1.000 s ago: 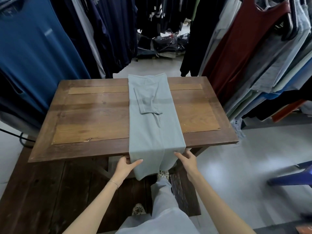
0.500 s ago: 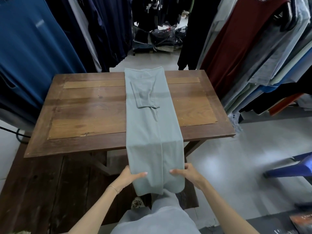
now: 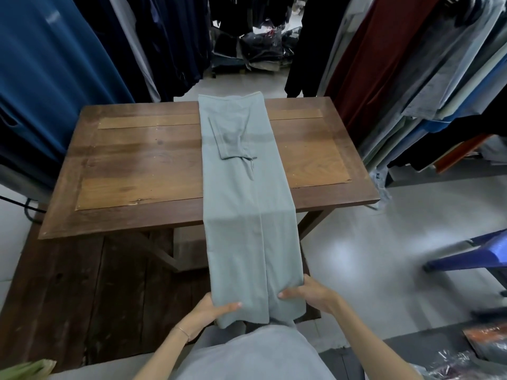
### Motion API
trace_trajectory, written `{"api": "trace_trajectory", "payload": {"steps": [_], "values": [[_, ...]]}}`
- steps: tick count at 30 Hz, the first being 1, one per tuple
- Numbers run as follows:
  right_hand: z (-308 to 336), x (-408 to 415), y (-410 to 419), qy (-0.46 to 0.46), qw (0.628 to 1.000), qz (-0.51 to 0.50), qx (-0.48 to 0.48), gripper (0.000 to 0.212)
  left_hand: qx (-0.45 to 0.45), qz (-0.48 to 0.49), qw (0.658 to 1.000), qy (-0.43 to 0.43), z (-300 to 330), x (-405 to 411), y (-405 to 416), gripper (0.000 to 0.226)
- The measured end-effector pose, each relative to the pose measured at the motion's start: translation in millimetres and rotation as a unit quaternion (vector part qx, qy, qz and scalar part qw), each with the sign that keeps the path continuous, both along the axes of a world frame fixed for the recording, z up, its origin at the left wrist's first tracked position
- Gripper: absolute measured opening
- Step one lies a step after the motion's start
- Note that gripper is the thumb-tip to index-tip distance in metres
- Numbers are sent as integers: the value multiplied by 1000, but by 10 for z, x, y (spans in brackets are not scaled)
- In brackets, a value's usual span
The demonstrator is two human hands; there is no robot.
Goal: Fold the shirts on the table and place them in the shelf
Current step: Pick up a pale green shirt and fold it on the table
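I read the step in hand as the lengthwise fold of the shirt (image 3: 244,204); shelving is not yet begun, and no shelf is in view.

Left hand (image 3: 204,315), at 7 o'clock in the frame: thumb lies on top of the cloth, fingers are under it, pinching the near left corner of the hem.

Shirt: a pale grey-green strip, sides already folded in, one sleeve lying on top near the far end. It runs from 12 o'clock across the wooden surface (image 3: 137,171), over the near edge, and hangs off toward me. The hem end is lifted clear of the surface.

Right hand (image 3: 311,293), at 5 o'clock: thumb on top, fingers curled beneath, gripping the near right corner.

Next move, in my judgement: carry the hem forward toward 12 o'clock and lay it on the collar end. Both corners must travel level, or the strip skews. Hanging garments (image 3: 428,78) crowd both sides.
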State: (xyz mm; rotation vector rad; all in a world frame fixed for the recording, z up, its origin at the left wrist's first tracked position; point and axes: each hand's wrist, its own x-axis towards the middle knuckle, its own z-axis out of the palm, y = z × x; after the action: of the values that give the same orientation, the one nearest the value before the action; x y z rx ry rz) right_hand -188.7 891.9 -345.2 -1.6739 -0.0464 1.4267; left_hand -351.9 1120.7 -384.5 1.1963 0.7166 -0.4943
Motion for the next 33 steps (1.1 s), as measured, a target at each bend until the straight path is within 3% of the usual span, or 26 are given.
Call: {"api": "trace_trajectory", "payload": {"steps": [4,8,12,16,23,26,29,33], "values": [[-85,-40,-94,-5,1000,5,-28,43,-28,-19,999,-4,53,-99,21,58],[-71,-73,-157,-3,999,11,-30,29,-43,-45,998,6,77,-146,61,76],[184,-72,-157,2,999,29,-15,22,-75,-76,994,8,211,-114,53,46],[560,41,-105,4,998,63,13,17,-165,-45,985,12,516,7,153,41],[1325,817,473,-12,991,-2,134,29,-182,56,974,-120,1374,846,766,49],[1587,1272,906,-16,984,-79,159,53,-192,127,955,-185,1705,1394,1099,53],[1632,1566,1151,-32,974,-157,162,75,-115,168,958,-204,1858,1693,1348,69],[1307,1551,1037,-160,958,-229,56,47,90,159,970,-161,1597,1489,1381,51]]}}
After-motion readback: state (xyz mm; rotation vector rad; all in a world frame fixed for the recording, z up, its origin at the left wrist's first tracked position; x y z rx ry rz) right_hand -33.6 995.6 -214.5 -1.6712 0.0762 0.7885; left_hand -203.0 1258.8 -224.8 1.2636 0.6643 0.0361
